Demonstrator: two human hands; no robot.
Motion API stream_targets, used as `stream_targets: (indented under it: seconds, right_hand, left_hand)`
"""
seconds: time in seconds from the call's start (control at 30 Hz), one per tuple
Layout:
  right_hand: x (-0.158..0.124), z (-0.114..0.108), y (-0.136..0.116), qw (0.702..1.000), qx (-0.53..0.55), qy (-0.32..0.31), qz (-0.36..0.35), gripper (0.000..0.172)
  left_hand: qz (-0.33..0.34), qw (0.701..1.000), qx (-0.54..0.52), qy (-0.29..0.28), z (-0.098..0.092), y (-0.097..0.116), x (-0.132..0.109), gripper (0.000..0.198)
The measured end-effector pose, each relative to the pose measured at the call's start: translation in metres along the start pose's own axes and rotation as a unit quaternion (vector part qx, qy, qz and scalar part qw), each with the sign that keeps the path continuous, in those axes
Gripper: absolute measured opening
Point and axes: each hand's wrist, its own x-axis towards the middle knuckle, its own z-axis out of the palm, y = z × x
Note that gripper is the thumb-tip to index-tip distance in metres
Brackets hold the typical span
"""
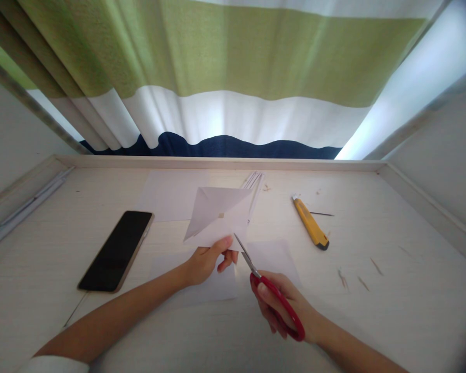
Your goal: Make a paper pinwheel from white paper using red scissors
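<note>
My left hand (212, 260) pinches the near edge of a folded piece of white paper (217, 204), thumb on top and fingers curled beneath. Its folds run toward the middle, where a small tan square (221, 215) sits. In my right hand (283, 303) is a pair of red-handled scissors (279, 305), fingers wrapped round the loops. The blades are parted and point up-left at the paper's near right corner. Whether they touch the paper I cannot tell. Under my hands lie white sheets (205, 287) on the white tabletop.
A black phone (116, 251) lies at the left with a thin cable at its lower end. To the right are a yellow box cutter (310, 223), a thin dark stick (321, 213) and small shavings (363, 282). More paper (171, 194) lies behind, below a striped curtain (256, 57).
</note>
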Motion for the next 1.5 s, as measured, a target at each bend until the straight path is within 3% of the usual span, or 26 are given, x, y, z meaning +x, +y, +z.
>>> stream_targets:
  seconds: [0.7, 1.5]
  right_hand:
    - [0.0041, -0.0074, 0.0035, 0.999, 0.043, -0.025, 0.022, 0.034]
    - [0.0018, -0.0070, 0.0042, 1.000, -0.004, -0.005, -0.008, 0.034]
  left_hand:
    - [-0.008, 0.999, 0.036, -0.003, 0.0023, 0.0028, -0.0012, 0.049]
    - [-0.020, 0.997, 0.068, -0.028, 0.0031, 0.0054, -0.0023, 0.047]
